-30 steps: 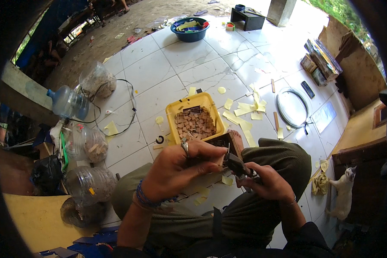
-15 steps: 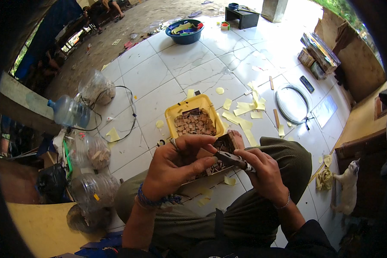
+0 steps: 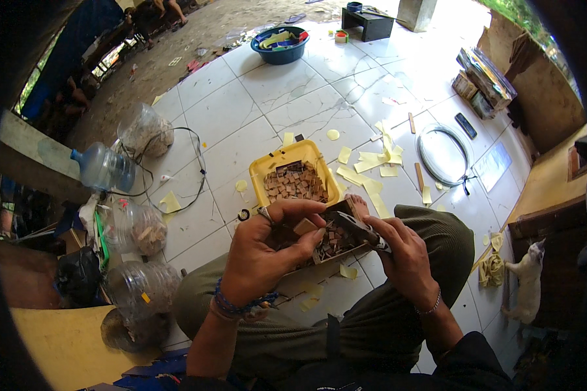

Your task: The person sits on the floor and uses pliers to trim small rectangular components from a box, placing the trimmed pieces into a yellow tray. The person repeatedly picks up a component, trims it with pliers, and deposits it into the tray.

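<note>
**A:** how many in hand?

**B:** one wooden square [image 3: 304, 226] pinched in the left hand [image 3: 257, 253], one pair of pliers [image 3: 357, 227] gripped in the right hand [image 3: 403, 253]. hands are apart, both partly blocking one wooden box [image 3: 342, 255] of bits.

**A:** around that?

**B:** one yellow tub [image 3: 306, 152] of squares (too many to count), two wooden sticks [image 3: 419, 177], one wire coil [image 3: 422, 156], one cat [image 3: 528, 283] lol

Yellow tray [image 3: 261, 174], brown wooden squares [image 3: 299, 184]; blue basin [image 3: 280, 56], twelve o'clock; white cat [image 3: 526, 287], four; ribbed olive trousers [image 3: 375, 318], five.
</note>
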Available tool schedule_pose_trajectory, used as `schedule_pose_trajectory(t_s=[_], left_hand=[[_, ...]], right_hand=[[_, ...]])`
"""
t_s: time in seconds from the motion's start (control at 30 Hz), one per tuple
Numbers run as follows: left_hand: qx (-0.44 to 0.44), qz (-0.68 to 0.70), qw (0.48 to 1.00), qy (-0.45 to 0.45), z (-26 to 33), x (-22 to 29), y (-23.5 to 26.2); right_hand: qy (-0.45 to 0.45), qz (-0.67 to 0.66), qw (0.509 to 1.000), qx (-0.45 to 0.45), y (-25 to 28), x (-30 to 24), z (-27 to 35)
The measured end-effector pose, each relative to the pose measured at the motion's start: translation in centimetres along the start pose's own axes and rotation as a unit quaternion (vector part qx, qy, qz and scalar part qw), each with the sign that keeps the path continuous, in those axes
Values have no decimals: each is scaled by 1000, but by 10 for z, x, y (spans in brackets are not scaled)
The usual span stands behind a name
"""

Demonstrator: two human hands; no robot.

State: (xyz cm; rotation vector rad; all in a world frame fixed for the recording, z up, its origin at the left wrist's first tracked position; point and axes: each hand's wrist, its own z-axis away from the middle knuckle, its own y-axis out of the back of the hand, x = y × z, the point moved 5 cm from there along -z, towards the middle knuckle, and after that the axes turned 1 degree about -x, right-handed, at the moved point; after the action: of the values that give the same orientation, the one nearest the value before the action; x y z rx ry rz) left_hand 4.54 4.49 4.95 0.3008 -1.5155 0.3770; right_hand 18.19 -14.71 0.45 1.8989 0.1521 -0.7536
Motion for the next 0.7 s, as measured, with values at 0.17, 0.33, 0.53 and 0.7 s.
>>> schedule_pose_trajectory(t_s=[0.17, 0.33, 0.53, 0.7], left_hand=[[3, -24, 1000, -9, 0, 0, 0], [7, -60, 997, -42, -1, -2, -2], [20, -94, 995, -38, -1, -5, -7], [79, -139, 983, -86, 1, -2, -9]], right_hand=[[-5, -4, 1000, -9, -2, 1, 0], [-9, 6, 1000, 2, -4, 0, 2], [11, 52, 998, 30, -4, -1, 3], [-9, 8, 1000, 19, -9, 0, 6]])
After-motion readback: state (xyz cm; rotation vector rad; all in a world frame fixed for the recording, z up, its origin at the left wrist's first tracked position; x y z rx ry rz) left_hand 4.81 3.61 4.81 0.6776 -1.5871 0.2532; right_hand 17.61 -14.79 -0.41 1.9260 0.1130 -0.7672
